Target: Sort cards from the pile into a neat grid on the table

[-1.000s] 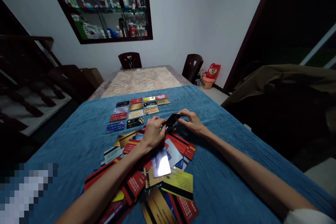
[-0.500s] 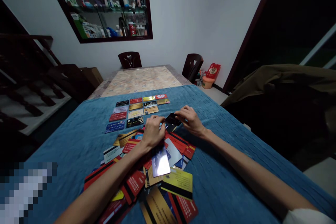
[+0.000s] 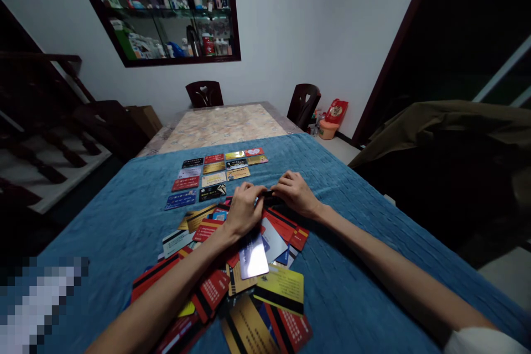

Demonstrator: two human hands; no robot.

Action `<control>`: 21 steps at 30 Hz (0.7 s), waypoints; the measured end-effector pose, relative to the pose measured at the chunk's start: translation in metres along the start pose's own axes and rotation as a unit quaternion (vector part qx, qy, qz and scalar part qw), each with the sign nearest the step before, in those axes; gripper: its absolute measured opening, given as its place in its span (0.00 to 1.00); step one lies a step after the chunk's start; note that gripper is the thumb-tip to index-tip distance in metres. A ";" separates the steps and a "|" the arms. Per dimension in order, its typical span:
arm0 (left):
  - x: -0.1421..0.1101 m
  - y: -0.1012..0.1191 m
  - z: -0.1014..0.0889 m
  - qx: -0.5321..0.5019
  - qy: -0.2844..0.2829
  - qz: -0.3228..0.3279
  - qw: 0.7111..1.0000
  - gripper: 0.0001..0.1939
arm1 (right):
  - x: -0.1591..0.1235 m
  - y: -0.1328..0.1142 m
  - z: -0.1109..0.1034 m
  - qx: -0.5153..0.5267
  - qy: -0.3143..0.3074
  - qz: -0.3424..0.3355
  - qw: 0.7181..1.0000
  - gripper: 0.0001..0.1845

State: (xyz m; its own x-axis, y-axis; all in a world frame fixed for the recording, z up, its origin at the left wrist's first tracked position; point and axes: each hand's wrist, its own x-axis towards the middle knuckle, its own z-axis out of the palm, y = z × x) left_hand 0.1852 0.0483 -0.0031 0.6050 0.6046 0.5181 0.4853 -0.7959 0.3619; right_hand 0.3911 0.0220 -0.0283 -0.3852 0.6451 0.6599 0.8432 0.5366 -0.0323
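Observation:
Between my two hands is a black card (image 3: 269, 193), seen nearly edge-on, just above the far side of a loose heap of cards. My left hand (image 3: 245, 207) pinches its left end, and my right hand (image 3: 295, 193) pinches its right end. Under my left wrist and forearm the heap spreads toward me, with a shiny pale purple card (image 3: 254, 257), a yellow card (image 3: 281, 289) and a gold card (image 3: 249, 327) on top. Farther off, several cards lie face up in short rows, among them a blue card (image 3: 180, 199) and a black card with a white diamond shape (image 3: 213, 192).
A blue cloth (image 3: 352, 265) covers the near part of the table. Beyond it shows the patterned tabletop (image 3: 224, 124). Dark chairs (image 3: 305, 105) stand at the far end. A shelf cabinet (image 3: 178, 11) is set in the wall. Brown fabric (image 3: 456, 127) drapes at the right.
The black card has turned from showing its dark face to nearly edge-on. My hands have drawn slightly closer together, both still holding it. The heap and the rows look the same.

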 end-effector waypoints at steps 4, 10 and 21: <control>-0.001 0.000 0.003 0.005 -0.019 -0.009 1.000 0.12 | -0.001 0.000 0.002 -0.007 0.003 -0.011 1.000 0.11; -0.002 0.001 0.003 0.021 -0.041 -0.016 0.999 0.12 | -0.002 -0.001 0.002 -0.010 -0.013 -0.011 1.000 0.11; 0.003 -0.012 0.000 0.005 0.009 -0.047 0.999 0.13 | -0.007 0.005 -0.002 -0.029 -0.030 -0.017 0.999 0.24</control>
State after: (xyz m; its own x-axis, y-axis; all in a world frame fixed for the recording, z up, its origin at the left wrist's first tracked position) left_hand 0.1815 0.0599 -0.0056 0.5445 0.6759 0.4966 0.5453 -0.7352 0.4028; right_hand 0.3983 0.0191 -0.0320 -0.4346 0.6590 0.6139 0.8486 0.5279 0.0342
